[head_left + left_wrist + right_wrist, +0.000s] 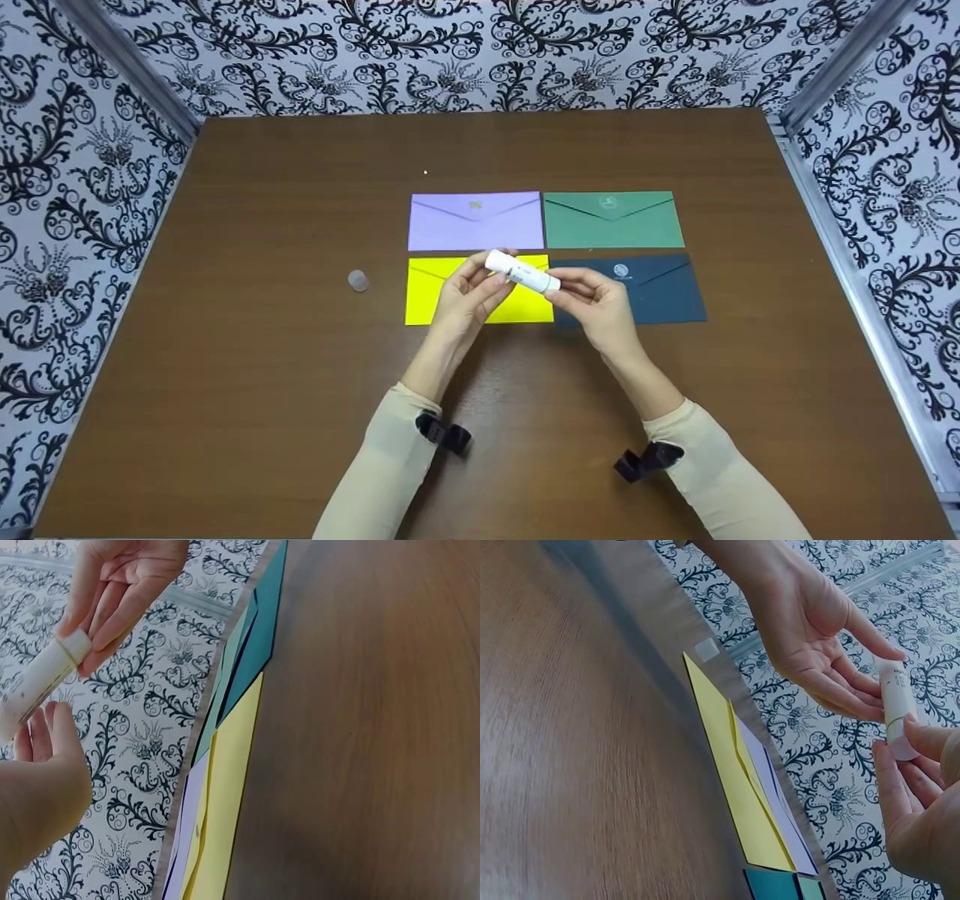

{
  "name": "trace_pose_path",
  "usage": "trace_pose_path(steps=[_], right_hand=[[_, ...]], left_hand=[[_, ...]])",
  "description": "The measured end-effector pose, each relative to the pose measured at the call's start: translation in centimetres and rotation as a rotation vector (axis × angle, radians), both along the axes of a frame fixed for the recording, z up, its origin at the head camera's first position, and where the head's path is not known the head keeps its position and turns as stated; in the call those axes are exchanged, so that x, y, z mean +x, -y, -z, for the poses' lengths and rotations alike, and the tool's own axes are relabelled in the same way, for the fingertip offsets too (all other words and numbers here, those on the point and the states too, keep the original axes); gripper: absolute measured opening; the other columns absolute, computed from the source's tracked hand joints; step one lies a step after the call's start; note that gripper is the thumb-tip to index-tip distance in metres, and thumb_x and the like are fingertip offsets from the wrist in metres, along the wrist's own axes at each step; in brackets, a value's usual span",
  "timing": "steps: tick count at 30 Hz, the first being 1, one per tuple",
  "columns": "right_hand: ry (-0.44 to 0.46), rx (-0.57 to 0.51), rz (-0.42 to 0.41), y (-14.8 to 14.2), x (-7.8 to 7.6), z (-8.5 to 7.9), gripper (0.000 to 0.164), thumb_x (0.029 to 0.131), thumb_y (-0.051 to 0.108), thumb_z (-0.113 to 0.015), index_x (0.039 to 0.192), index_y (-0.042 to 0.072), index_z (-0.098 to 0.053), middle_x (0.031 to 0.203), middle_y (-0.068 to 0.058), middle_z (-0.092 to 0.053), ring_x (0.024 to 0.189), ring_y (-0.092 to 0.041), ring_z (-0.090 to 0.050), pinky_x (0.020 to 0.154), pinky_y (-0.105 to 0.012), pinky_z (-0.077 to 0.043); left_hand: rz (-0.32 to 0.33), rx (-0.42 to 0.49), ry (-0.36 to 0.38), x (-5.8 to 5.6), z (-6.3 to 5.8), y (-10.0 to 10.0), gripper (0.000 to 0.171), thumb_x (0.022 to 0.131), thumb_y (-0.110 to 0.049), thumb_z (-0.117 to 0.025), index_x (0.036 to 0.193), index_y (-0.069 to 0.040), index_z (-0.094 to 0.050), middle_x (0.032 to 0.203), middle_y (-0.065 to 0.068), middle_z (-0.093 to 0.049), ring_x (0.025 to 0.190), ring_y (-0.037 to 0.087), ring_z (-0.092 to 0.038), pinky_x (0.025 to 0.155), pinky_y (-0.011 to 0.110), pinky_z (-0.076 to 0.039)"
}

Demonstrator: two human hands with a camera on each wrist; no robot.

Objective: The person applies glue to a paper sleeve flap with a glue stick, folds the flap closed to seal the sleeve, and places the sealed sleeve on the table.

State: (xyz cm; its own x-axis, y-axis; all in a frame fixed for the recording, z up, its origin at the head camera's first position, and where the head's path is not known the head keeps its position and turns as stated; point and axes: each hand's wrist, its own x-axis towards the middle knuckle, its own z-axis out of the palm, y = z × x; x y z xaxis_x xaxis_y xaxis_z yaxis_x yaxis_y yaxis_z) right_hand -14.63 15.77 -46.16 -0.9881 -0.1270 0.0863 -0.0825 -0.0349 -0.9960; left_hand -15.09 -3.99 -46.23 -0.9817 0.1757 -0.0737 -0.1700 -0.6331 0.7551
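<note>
Both hands hold a white glue stick above the envelopes, tilted with its left end higher. My left hand grips the upper left part between thumb and fingers. At the lower right end, my right hand pinches the narrow base with thumb and fingertips. Small dark print shows on the barrel in the right wrist view. Below the hands lie a yellow envelope, partly hidden by the left hand, and a dark blue envelope, partly covered by the right. A small whitish cap stands on the table to the left.
A lilac envelope and a green envelope lie behind the front pair, flaps upward. The brown table is bordered by patterned walls at the back and sides. A tiny white speck lies near the back.
</note>
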Motion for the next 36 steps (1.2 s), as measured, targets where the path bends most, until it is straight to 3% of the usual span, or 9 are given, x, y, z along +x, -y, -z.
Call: trace_pose_path(steps=[7, 16, 22, 31, 36], right_hand=[[0.018, 0.007, 0.008, -0.2, 0.0, -0.1, 0.032, 0.079, 0.01, -0.075, 0.109, 0.0, -0.067, 0.11, -0.015, -0.067, 0.098, -0.024, -0.066, 0.081, -0.034, -0.056], [0.013, 0.011, 0.004, -0.3, 0.0, 0.1, 0.033, 0.079, 0.009, -0.075, 0.109, -0.001, -0.067, 0.11, -0.015, -0.068, 0.098, -0.024, -0.066, 0.082, -0.033, -0.055], [0.021, 0.021, 0.004, -0.4, 0.0, 0.1, 0.033, 0.079, 0.008, -0.074, 0.11, -0.002, -0.067, 0.111, -0.015, -0.068, 0.098, -0.023, -0.066, 0.082, -0.032, -0.055], [0.026, -0.003, 0.021, -0.3, 0.0, 0.1, 0.032, 0.077, 0.006, -0.076, 0.107, -0.002, -0.068, 0.107, -0.014, -0.069, 0.095, -0.024, -0.067, 0.08, -0.034, -0.056], [0.031, 0.006, 0.023, -0.3, 0.0, 0.1, 0.033, 0.077, 0.007, -0.076, 0.108, -0.002, -0.068, 0.107, -0.014, -0.069, 0.095, -0.024, -0.067, 0.08, -0.034, -0.056]], left_hand=[[-0.044, 0.019, -0.014, -0.5, -0.4, 1.3, 0.037, 0.09, 0.004, -0.056, 0.126, 0.002, -0.053, 0.129, 0.012, -0.057, 0.12, 0.024, -0.054, 0.098, 0.037, -0.047], [-0.117, 0.014, -0.036, -1.2, -1.3, 3.3, 0.036, 0.093, 0.003, -0.049, 0.129, 0.003, -0.049, 0.13, 0.014, -0.056, 0.121, 0.03, -0.054, 0.104, 0.043, -0.041], [-0.154, -0.005, -0.031, -1.6, -1.7, 4.7, 0.037, 0.093, 0.001, -0.05, 0.13, 0.003, -0.047, 0.132, 0.015, -0.054, 0.12, 0.029, -0.054, 0.102, 0.039, -0.044], [-0.213, 0.001, -0.045, -1.8, -1.8, 6.9, 0.033, 0.094, 0.001, -0.049, 0.127, 0.0, -0.051, 0.129, 0.012, -0.057, 0.129, 0.036, -0.044, 0.101, 0.038, -0.044], [-0.239, -0.001, -0.035, -1.8, -1.5, 8.2, 0.031, 0.095, -0.002, -0.049, 0.126, -0.002, -0.052, 0.126, 0.009, -0.059, 0.127, 0.034, -0.047, 0.103, 0.039, -0.043]])
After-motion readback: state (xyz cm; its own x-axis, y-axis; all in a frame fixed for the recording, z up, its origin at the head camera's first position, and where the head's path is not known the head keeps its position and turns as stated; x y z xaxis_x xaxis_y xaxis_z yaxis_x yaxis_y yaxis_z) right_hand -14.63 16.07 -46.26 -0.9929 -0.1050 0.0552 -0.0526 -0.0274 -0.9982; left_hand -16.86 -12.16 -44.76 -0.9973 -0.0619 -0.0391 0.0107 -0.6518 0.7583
